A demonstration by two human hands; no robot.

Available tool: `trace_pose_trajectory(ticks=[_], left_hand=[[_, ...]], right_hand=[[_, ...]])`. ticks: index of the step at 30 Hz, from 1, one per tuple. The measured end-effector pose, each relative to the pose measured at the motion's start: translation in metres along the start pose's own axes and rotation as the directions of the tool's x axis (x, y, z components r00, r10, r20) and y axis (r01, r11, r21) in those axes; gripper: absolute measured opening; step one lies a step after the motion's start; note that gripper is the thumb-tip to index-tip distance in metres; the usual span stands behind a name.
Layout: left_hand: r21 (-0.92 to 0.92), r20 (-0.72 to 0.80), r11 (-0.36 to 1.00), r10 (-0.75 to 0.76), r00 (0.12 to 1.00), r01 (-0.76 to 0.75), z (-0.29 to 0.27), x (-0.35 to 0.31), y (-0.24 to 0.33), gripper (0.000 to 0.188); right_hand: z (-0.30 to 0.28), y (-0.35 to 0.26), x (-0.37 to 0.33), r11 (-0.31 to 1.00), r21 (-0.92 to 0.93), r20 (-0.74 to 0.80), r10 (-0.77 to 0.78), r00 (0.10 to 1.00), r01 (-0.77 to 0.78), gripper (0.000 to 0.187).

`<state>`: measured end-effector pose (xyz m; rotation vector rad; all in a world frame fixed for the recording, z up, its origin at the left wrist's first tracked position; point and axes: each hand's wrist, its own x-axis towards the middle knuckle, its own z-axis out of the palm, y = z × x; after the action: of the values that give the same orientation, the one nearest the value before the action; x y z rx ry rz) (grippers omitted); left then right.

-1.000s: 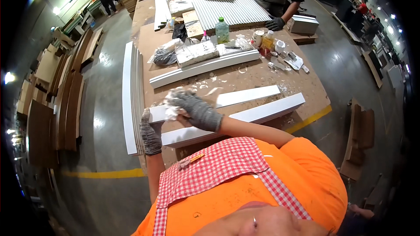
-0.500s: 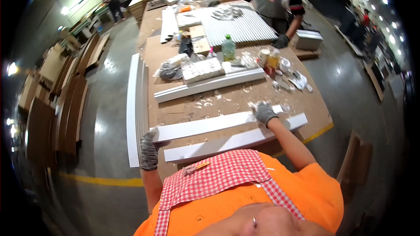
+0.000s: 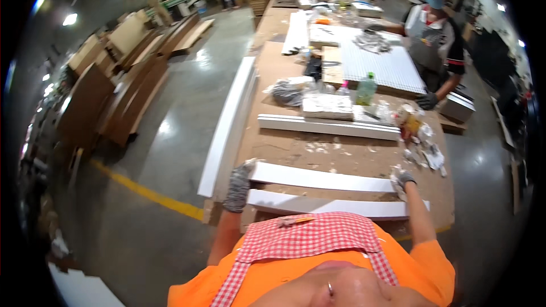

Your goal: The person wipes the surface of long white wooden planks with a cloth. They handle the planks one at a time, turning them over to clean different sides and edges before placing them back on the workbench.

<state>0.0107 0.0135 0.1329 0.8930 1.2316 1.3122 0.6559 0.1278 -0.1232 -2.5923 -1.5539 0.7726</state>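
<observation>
Touching the left end of the upper white strip point(image 3: 324, 177), lower centre of the frame, with the gray-gloved left hand point(image 3: 236, 187); cannot tell whether clenched around it. Grasping a crumpled white rag point(image 3: 398, 185) in the gray-gloved right hand point(image 3: 407, 178), at the strip's right end. Just below, the lower white strip point(image 3: 330, 204), 2nd of 2. At centre, across the brown workbench point(image 3: 273, 149), 1 grooved white length point(image 3: 330, 128); above it, 1 green-capped bottle point(image 3: 365, 91). At upper right, 1 co-worker point(image 3: 446, 42); apron marking too blurred to read.
</observation>
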Motion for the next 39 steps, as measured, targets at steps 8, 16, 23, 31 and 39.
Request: trace_pose_trajectory(ticks=[8,16,23,31,39], left_hand=[[0.013,-0.225,0.992,0.124,0.966,-0.124,-0.017,-0.011,-0.013,0.041],[-0.009,-0.080,1.000,0.019,0.997,-0.019,0.016,0.008,0.017,0.044],[-0.029,-0.047,0.997,-0.072,0.996,0.071,-0.007,0.019,-0.006,0.049],[-0.049,-0.085,0.995,-0.086,0.993,0.082,-0.004,0.010,-0.010,0.047],[-0.083,-0.080,0.989,-0.128,0.989,0.121,-0.004,0.007,-0.006,0.046]], right_hand=[[-0.036,-0.028,-0.012,0.927,0.132,-0.258,-0.311,0.915,0.352,0.034],[-0.031,-0.027,-0.024,0.867,-0.443,-0.045,-0.276,0.960,0.228,0.027],[-0.039,-0.097,-0.084,0.844,-0.457,0.055,-0.287,0.956,0.280,0.025],[-0.052,-0.182,-0.181,0.851,-0.249,0.009,-0.475,0.880,0.462,0.034],[-0.025,-0.322,-0.295,0.186,0.160,-0.290,-0.930,0.226,0.969,0.031]])
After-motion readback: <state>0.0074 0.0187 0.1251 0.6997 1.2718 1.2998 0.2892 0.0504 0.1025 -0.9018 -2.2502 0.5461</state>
